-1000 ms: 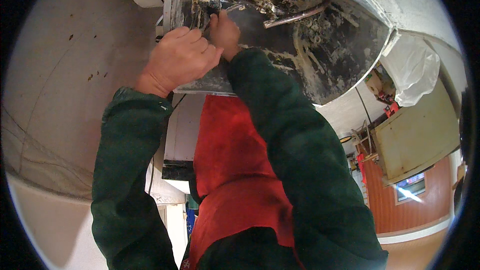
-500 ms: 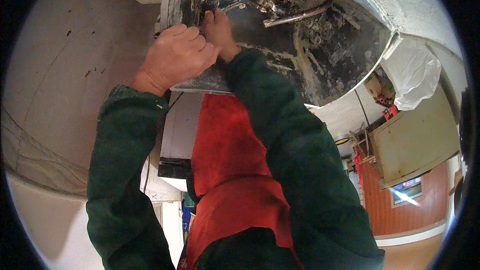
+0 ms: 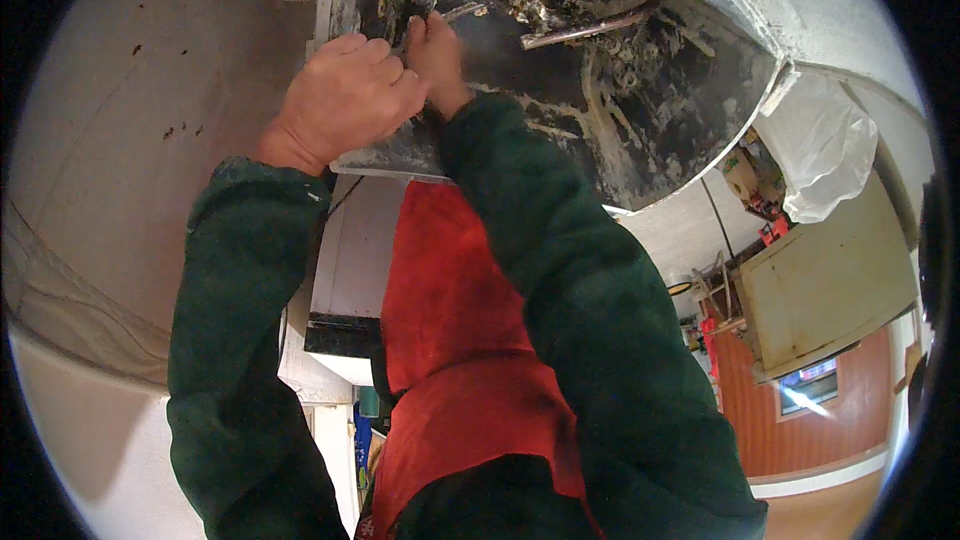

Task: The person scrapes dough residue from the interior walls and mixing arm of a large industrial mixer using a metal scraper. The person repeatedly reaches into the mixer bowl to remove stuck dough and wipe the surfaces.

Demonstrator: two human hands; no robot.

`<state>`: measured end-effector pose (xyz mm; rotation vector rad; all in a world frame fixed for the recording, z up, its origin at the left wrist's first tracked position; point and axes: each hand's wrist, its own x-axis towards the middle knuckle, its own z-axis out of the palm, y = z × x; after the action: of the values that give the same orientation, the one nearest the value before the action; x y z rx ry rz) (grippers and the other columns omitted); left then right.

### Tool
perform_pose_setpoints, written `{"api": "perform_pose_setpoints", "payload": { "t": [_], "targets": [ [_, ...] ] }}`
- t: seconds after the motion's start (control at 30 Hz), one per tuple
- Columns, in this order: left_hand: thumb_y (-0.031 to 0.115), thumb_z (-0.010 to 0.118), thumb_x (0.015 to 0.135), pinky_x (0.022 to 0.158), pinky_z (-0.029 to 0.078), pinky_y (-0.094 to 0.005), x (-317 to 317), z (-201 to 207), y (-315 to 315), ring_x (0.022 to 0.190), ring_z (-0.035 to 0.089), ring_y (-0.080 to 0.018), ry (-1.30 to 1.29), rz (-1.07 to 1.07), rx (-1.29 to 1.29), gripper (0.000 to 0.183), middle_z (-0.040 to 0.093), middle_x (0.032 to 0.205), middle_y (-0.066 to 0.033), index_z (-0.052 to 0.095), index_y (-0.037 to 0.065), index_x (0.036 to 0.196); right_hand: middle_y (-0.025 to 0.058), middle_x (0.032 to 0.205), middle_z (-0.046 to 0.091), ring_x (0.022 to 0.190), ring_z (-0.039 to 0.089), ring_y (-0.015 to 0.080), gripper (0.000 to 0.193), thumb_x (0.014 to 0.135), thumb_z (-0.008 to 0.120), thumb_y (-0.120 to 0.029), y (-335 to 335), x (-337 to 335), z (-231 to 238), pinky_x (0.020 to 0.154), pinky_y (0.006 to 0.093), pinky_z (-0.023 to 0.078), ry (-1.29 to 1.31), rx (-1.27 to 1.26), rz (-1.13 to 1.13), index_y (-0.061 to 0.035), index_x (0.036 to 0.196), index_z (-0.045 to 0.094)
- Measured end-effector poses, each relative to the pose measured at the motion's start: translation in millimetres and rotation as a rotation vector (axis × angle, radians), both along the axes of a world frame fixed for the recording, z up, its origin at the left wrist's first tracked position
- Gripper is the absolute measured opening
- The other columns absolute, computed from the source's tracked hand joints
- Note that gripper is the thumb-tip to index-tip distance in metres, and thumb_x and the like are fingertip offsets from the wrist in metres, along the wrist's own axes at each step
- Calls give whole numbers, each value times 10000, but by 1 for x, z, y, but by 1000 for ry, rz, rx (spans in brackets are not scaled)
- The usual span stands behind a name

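My left hand (image 3: 345, 95) is closed in a fist over the left part of a dark, stained work surface (image 3: 520, 80) with a raised pale rim. Whatever its curled fingers hold is hidden beneath them. Right beside it, my right hand (image 3: 438, 58) is pinched together, thumb and fingers pointing away from me. A small dark thing may be at its fingertips, too unclear to name. Pale crumbs and flakes (image 3: 535, 5) lie beyond the hands. To their right rests a thin brownish rod or stick (image 3: 590, 30).
A red apron (image 3: 460, 290) hangs down my front below the surface's near edge. At the right are a clear plastic bag (image 3: 825, 150), a yellowish panel (image 3: 830, 275) and a reddish wood-toned area (image 3: 750, 395). A pale cloth-like expanse (image 3: 150, 140) with dark specks fills the left.
The whole view has shifted slightly. My two hands stay close together, and the right one has turned a little, its fingers still pinched.
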<state>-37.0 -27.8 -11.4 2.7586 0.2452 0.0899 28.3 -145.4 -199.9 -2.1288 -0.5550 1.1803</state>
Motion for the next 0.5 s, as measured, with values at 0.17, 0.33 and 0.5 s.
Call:
{"api": "perform_pose_setpoints", "payload": {
  "t": [0.17, 0.33, 0.5],
  "targets": [
    [236, 792, 823, 617, 492, -367, -1, -3, 0, 678, 592, -204, -34, -5, -17, 255, 557, 642, 0, 606, 150, 670, 258, 710, 585, 601, 512, 506, 380, 1045, 469, -329, 11, 10, 2, 589, 568, 453, 988, -66, -717, -4, 869, 557],
    [237, 792, 820, 616, 495, -378, 1, -2, 1, 683, 598, -216, -3, 5, -50, 246, 566, 652, -8, 612, 148, 678, 164, 779, 618, 694, 606, 328, 312, 1019, 523, -319, 19, 49, 29, 654, 479, 501, 276, 62, -290, -26, 913, 530],
    [246, 732, 851, 682, 496, -341, 2, -1, -1, 708, 620, -187, 31, 8, -5, 249, 608, 642, 6, 663, 153, 630, 294, 932, 691, 903, 664, 506, 265, 1009, 548, -333, 5, 60, 49, 777, 626, 492, -139, -290, 283, -70, 1024, 517]
  ]
}}
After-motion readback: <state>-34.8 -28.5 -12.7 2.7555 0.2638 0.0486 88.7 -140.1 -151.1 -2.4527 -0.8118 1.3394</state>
